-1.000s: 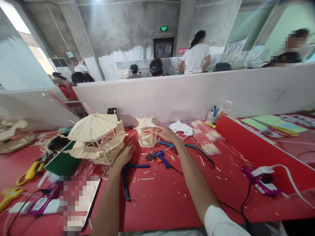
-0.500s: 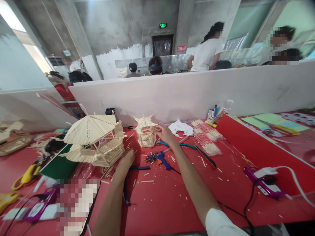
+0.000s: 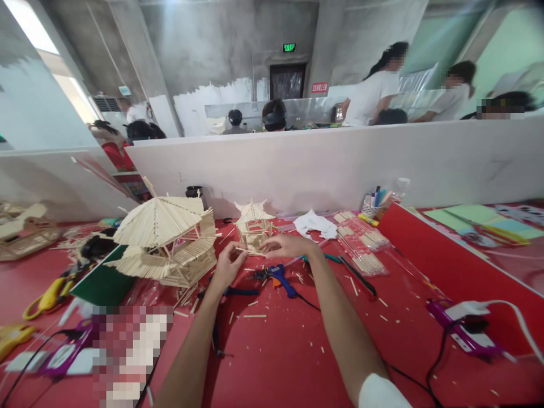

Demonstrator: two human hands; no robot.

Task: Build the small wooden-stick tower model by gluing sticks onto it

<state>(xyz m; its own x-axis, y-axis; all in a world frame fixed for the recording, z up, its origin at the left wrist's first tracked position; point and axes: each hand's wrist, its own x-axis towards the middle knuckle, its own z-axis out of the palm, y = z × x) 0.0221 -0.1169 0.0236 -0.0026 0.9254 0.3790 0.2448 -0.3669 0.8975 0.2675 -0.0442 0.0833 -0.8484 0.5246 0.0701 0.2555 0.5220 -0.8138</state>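
A thin pale wooden stick (image 3: 251,251) spans the gap between my two hands, in front of a small stick-built pavilion (image 3: 254,215). My left hand (image 3: 229,266) pinches its left end between thumb and fingers. At the other end, the bent fingers of my right hand (image 3: 289,246) close on the stick; the exact contact is hard to see. Both hands partly cover the pavilion's base. Just below my right hand lies a blue glue gun (image 3: 280,279) with an orange trigger. Left of my left hand stands a larger stick pavilion (image 3: 164,238) with a wide roof.
Bundles of wooden sticks (image 3: 361,243) lie in plastic at the right, beside a white cloth (image 3: 315,225). Blue-handled pliers (image 3: 240,292) rest near my left wrist. Stick scraps litter the red tabletop (image 3: 272,362). Purple power strips (image 3: 463,328) sit at both sides. A white partition (image 3: 276,170) stands behind.
My left hand has risen from beside the large pavilion to the small one, and a stick now shows in it. My right hand has moved from the small roof down to the stick's other end.
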